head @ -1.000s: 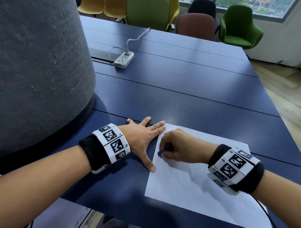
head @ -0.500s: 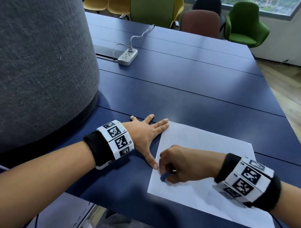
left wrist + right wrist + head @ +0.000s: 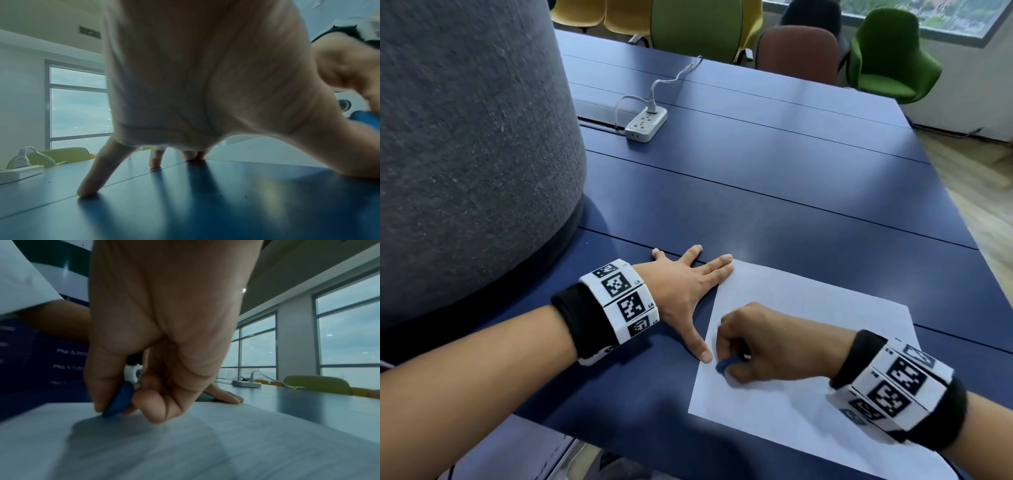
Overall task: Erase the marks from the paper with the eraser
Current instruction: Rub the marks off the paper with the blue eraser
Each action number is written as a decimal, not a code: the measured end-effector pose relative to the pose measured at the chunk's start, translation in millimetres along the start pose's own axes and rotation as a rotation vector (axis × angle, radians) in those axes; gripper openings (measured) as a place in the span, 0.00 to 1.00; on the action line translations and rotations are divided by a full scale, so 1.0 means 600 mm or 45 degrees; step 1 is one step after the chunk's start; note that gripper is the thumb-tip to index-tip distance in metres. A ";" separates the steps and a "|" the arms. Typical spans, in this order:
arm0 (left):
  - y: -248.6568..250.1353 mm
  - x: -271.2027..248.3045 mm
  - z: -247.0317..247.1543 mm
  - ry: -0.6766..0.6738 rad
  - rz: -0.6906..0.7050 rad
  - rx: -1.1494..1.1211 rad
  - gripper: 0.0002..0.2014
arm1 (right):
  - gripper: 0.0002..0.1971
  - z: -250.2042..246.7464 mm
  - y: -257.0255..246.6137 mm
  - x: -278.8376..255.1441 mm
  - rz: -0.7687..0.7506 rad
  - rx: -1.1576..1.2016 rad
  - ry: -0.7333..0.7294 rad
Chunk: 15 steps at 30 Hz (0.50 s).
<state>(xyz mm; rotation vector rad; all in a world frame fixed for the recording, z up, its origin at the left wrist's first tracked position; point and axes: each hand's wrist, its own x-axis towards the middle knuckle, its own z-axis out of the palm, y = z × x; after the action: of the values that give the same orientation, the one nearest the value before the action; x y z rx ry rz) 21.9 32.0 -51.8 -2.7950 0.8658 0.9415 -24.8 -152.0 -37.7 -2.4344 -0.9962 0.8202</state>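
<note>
Eraser (image 3: 725, 365), small and blue, sits pinched in the curled right hand (image 3: 763, 346), pressed on the paper (image 3: 808, 394) near its left edge. Marks there look faint, perhaps blurred. Left hand (image 3: 681, 287) lies spread flat, fingertips (image 3: 726, 262) touching the sheet's far corner on the blue table (image 3: 774, 212).

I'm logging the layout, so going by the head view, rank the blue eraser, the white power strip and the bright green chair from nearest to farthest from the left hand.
From the left hand:
1. Blue eraser, just right of its thumb, pinched in the right hand on the paper.
2. White power strip, farther up the table.
3. Bright green chair, beyond the table's far right corner.
</note>
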 end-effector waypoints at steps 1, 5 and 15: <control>0.000 0.000 0.000 -0.004 -0.002 0.004 0.71 | 0.05 0.003 -0.005 -0.002 -0.007 0.006 -0.056; 0.000 0.001 0.000 0.009 0.014 -0.011 0.71 | 0.04 -0.023 0.008 0.021 0.085 -0.075 0.119; 0.000 0.000 0.001 0.021 0.013 -0.010 0.71 | 0.02 -0.028 0.021 0.028 0.078 -0.108 0.156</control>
<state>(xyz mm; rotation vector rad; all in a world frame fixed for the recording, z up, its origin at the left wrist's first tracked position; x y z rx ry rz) 21.8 32.0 -52.4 -2.8115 0.8816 0.9264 2.2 -150.2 -38.5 -2.5646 -0.9328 0.6517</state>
